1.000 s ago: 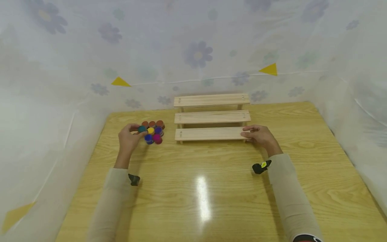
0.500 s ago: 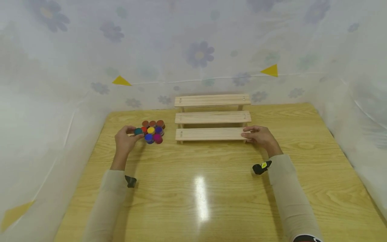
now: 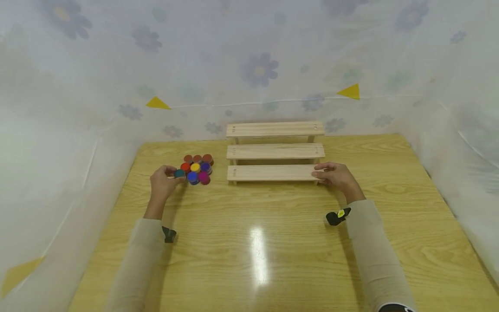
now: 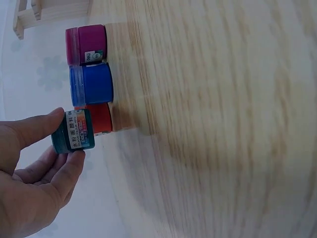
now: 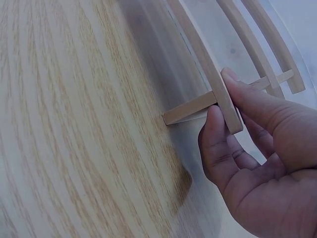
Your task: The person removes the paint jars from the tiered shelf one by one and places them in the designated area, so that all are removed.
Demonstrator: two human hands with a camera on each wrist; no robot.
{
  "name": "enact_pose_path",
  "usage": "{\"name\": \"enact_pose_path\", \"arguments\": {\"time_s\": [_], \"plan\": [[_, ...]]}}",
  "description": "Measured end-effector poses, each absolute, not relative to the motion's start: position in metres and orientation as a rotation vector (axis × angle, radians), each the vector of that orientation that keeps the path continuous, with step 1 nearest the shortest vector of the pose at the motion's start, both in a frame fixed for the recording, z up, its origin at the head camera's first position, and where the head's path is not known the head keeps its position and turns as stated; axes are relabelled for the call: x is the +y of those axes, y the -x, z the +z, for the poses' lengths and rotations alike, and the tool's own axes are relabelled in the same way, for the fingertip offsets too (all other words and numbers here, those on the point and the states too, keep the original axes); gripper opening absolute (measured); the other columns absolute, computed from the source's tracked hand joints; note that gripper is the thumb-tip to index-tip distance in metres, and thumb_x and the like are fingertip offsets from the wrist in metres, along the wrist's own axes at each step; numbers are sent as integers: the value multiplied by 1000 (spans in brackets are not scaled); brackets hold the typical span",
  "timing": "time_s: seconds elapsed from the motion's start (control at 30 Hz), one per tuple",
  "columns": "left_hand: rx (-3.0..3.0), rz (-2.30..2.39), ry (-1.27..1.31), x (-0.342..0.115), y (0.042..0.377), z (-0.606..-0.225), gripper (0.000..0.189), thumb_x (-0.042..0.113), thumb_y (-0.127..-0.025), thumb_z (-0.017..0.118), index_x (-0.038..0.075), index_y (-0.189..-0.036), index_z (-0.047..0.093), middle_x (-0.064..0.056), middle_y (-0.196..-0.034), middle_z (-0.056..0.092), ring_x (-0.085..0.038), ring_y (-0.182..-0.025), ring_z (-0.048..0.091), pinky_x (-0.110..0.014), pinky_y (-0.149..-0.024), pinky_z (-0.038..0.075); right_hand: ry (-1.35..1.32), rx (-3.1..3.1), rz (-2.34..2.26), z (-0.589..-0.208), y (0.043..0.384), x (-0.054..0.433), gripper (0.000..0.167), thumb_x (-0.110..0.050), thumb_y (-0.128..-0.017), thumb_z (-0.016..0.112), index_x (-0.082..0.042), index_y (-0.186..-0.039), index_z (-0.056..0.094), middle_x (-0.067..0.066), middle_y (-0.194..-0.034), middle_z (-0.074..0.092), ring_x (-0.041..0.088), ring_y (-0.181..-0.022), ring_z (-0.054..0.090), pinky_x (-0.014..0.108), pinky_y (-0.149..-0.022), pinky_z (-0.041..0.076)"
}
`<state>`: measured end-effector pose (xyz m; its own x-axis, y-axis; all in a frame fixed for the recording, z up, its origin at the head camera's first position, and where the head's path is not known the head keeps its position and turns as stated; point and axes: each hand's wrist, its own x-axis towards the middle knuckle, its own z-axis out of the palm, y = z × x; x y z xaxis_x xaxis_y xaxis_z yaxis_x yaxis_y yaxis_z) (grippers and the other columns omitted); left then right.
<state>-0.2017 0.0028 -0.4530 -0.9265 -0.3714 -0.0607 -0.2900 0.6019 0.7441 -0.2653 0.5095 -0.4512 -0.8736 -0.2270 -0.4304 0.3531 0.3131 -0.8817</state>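
Observation:
My left hand point(image 3: 163, 183) pinches a dark teal paint jar point(image 4: 74, 131) between thumb and fingertips, its printed label showing. That jar is at the near left corner of a tight cluster of paint jars, beside the red jar point(image 3: 185, 167) and the blue jar point(image 3: 192, 177). A magenta jar point(image 4: 89, 44) lies past the blue one. On the right, my right hand point(image 3: 338, 177) grips the right end of the lowest board point(image 3: 273, 173) of a three-step wooden rack, thumb on top and fingers underneath, as the right wrist view shows.
The rack's middle board point(image 3: 273, 151) and top board point(image 3: 273, 128) rise behind the lowest one. Yellow point(image 3: 195, 167), purple point(image 3: 205, 167) and several brown-lidded jars point(image 3: 197, 159) complete the cluster. A floral sheet point(image 3: 257, 69) hangs behind the wooden table point(image 3: 234, 238) and along its sides.
My left hand has shifted the teal jar a little left and toward me, off the red jar, which now shows fully. My right hand keeps its grip on the board.

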Motion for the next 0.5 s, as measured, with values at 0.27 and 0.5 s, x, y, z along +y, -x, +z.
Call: {"name": "enact_pose_path", "arguments": {"time_s": [0.27, 0.5], "plan": [[-2799, -1200, -625, 2, 206, -458, 40, 10, -83, 72, -7, -115, 56, -27, -118, 57, -38, -109, 54, -45, -91, 51, -76, 2131, -1604, -470, 270, 514, 56, -25, -87, 69, 0, -133, 50, -6, -92, 56, 6, -84, 64, 28, -88, 57], [-2797, -1180, -645, 2, 206, -462, 38, 9, -81, 74, -6, -111, 57, -26, -111, 57, -36, -102, 53, -44, -86, 51, -95, 2121, -1582, -446, 259, 505, 53, -19, -89, 67, 3, -134, 48, -2, -93, 54, 8, -84, 64, 32, -91, 56]]}}
